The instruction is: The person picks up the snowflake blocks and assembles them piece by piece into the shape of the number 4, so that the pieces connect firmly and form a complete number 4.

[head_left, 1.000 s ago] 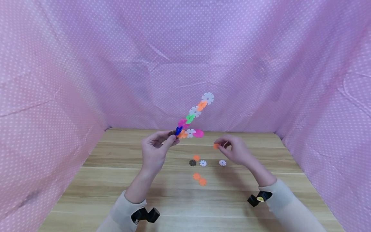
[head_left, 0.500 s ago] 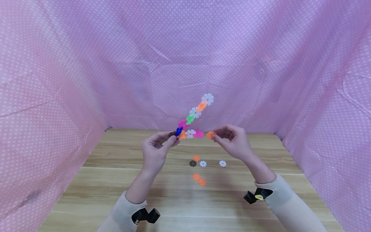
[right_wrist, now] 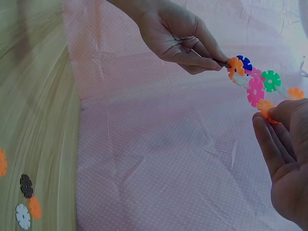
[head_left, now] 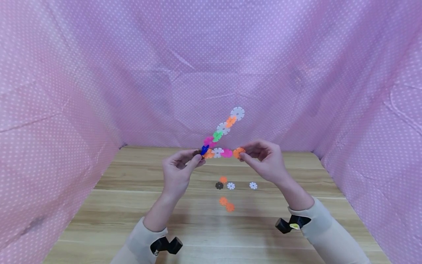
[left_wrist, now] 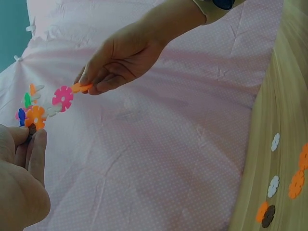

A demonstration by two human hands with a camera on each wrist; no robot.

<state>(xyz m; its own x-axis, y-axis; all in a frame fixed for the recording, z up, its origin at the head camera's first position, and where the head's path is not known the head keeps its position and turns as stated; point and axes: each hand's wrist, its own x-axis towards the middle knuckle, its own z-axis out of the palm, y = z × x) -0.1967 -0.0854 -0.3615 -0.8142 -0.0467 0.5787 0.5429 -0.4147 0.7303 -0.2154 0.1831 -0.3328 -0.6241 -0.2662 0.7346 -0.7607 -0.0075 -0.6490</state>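
A chain of notched plastic snowflake discs is held in the air over the table. My left hand (head_left: 177, 170) pinches its brown disc (left_wrist: 32, 131), mostly covered by the fingers. From there, one branch slants up through a blue disc (head_left: 204, 150), pink, green (head_left: 217, 136), white and orange to a white disc (head_left: 237, 113). A shorter branch runs right through orange and white to a pink disc (head_left: 226, 153). Between thumb and fingers, my right hand (head_left: 266, 161) pinches an orange disc (head_left: 238, 153) at that pink disc's edge. Whether their slots interlock I cannot tell.
On the wooden table (head_left: 132, 205) lie a brown disc (head_left: 219, 186), two white discs (head_left: 231, 186) (head_left: 253, 186) and several orange discs (head_left: 223, 180), some overlapping or touching. Pink dotted cloth (head_left: 211, 80) hangs behind and at both sides.
My right hand has risen leftward from above the table, bringing its orange disc up to the pink disc at the short branch's end. The left hand has barely moved.
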